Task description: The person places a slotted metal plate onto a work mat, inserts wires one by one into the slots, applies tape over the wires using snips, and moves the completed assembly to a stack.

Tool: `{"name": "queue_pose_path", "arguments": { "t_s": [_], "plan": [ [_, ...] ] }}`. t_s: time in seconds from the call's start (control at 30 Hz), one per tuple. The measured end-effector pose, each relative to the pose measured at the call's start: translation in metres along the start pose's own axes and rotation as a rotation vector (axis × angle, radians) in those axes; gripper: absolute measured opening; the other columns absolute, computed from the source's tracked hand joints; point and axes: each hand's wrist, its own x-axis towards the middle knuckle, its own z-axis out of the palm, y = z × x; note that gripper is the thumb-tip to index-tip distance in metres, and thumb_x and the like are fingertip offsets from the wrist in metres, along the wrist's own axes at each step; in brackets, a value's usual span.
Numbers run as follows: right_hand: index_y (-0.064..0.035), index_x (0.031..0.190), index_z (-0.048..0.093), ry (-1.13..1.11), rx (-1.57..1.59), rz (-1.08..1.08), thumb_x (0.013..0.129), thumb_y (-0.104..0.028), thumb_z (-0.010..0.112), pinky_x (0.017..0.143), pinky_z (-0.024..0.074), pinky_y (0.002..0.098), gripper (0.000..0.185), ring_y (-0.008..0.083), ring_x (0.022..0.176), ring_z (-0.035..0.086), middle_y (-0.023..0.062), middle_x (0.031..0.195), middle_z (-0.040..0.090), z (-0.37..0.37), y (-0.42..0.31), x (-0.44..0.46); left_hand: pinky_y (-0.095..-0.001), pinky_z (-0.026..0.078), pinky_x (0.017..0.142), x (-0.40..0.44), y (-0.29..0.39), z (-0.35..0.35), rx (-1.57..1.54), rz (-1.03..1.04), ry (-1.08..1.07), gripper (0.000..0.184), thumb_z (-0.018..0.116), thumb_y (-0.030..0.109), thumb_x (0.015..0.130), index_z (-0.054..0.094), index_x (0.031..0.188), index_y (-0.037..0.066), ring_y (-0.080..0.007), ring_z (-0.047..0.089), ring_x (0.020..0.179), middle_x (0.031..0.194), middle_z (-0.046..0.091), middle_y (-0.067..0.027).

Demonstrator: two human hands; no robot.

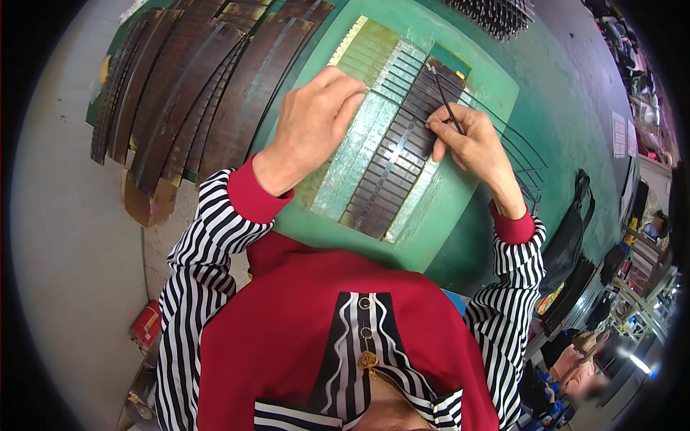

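My left hand [316, 118] is closed, its fingertips at the end of a thin black cable [392, 99] that crosses the board. My right hand [471, 140] pinches a thin, dark, rod-like piece [445, 100] with a pale tip, which leans up and to the left; its exact kind is unclear. Under both hands lies a dark metal plate [381, 187] with slots across it. Clear tape [352, 169] covers the strip to its left. Several black cables lie side by side across the plate's upper part, their curved ends [517, 144] trailing to the right.
A green board [424, 248] carries the plate on a green table [532, 79]. Long dark slotted plates [208, 79] are stacked at the left. A bundle of black cable ends [496, 18] lies at the top. A black bag [571, 223] hangs at the right; people are farther off.
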Motion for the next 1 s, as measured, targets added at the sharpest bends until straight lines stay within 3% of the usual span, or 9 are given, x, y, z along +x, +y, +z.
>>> {"name": "queue_pose_path", "arguments": {
  "t_s": [0.3, 0.43, 0.53, 0.73, 0.87, 0.93, 1.0],
  "plan": [
    [-0.0015, 0.089, 0.057, 0.009, 0.03, 0.039, 0.088, -0.012, 0.052, 0.034, 0.0212, 0.0185, 0.011, 0.0018, 0.036, 0.032, 0.002, 0.055, 0.057, -0.004, 0.0, -0.005, -0.0355, 0.045, 0.054, -0.002, 0.003, 0.003, -0.023, -0.008, -0.037, 0.009, 0.06, 0.0, 0.077, 0.062, 0.085, 0.002, -0.0284, 0.057, 0.061, 0.078, 0.056, -0.0092],
    [-0.0011, 0.088, 0.057, 0.004, 0.017, 0.037, 0.088, -0.011, 0.052, 0.034, 0.0222, 0.0186, 0.011, 0.002, 0.036, 0.032, 0.0023, 0.055, 0.057, -0.003, 0.0, -0.004, -0.036, 0.045, 0.053, -0.003, -0.001, 0.006, 0.009, 0.034, -0.064, 0.019, 0.06, -0.002, 0.073, 0.061, 0.091, 0.003, -0.027, 0.058, 0.066, 0.085, 0.056, -0.0085],
    [-0.0012, 0.085, 0.057, 0.02, 0.007, 0.034, 0.088, -0.011, 0.052, 0.034, 0.0232, 0.0189, 0.012, 0.0027, 0.036, 0.033, 0.0025, 0.055, 0.057, -0.003, 0.001, -0.003, -0.0319, 0.047, 0.051, -0.002, 0.0, 0.011, 0.204, 0.233, -0.128, 0.031, 0.06, -0.002, 0.067, 0.059, 0.098, 0.004, -0.0217, 0.057, 0.074, 0.094, 0.054, -0.0054],
    [-0.0013, 0.079, 0.056, 0.072, -0.128, 0.087, 0.087, -0.013, 0.054, 0.034, 0.0259, 0.0198, 0.014, 0.0041, 0.035, 0.036, 0.0023, 0.053, 0.057, -0.011, 0.011, -0.007, -0.0249, 0.046, 0.047, -0.003, 0.007, 0.014, 0.439, 0.381, -0.175, 0.038, 0.058, 0.0, 0.063, 0.058, 0.101, 0.006, -0.0165, 0.052, 0.079, 0.097, 0.051, -0.0017],
    [-0.0016, 0.079, 0.056, 0.11, -0.218, 0.196, 0.088, -0.014, 0.054, 0.041, 0.0327, 0.0189, 0.015, 0.0045, 0.044, 0.043, 0.0023, 0.059, 0.058, -0.027, 0.019, -0.032, -0.0228, 0.044, 0.045, -0.002, 0.006, 0.017, 0.447, 0.378, -0.154, 0.036, 0.057, 0.0, 0.064, 0.058, 0.099, 0.006, -0.0158, 0.05, 0.077, 0.094, 0.051, -0.0012],
    [-0.0012, 0.082, 0.057, 0.27, -0.191, -0.157, 0.09, -0.016, 0.051, 0.051, 0.0362, 0.019, 0.018, 0.0034, 0.057, 0.047, 0.0024, 0.069, 0.058, -0.04, 0.037, -0.049, -0.0234, 0.044, 0.044, -0.003, 0.005, 0.018, 0.435, 0.38, -0.147, 0.037, 0.057, 0.0, 0.063, 0.058, 0.099, 0.006, -0.0162, 0.05, 0.077, 0.093, 0.051, -0.0015],
    [-0.0004, 0.089, 0.059, 0.345, -0.368, -0.18, 0.092, -0.019, 0.046, 0.061, 0.0373, 0.0194, 0.023, 0.0048, 0.07, 0.049, 0.0019, 0.078, 0.055, -0.059, 0.018, -0.074, -0.0236, 0.044, 0.045, -0.005, 0.005, 0.017, 0.435, 0.374, -0.147, 0.036, 0.057, 0.0, 0.063, 0.058, 0.099, 0.006, -0.0165, 0.05, 0.077, 0.093, 0.051, -0.0016]
  ]
}}
